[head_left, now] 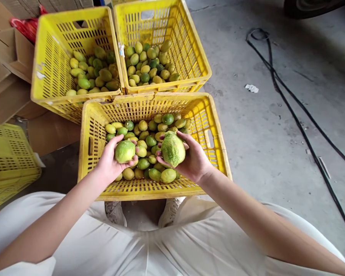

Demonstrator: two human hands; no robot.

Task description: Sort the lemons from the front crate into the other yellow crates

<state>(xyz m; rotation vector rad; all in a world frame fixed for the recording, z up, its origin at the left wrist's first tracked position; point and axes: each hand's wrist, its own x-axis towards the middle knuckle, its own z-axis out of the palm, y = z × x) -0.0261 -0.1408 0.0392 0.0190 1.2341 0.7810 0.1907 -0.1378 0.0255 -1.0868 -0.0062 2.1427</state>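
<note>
My left hand [110,163] is closed around a round green-yellow citrus fruit [124,151]. My right hand [194,161] grips a larger, bumpy green citrus fruit [173,148]. Both hands hover over the near yellow plastic crate [92,126], which holds several green and yellow fruits [149,138]. I sit with the crate between my knees, in white trousers, my shoes just below its front wall.
Two more yellow crates [46,65] [195,50] with fruit stand behind the near one. An upturned yellow crate [8,161] lies at left beside cardboard boxes [14,50]. Black cables [290,99] run across the bare concrete floor at right.
</note>
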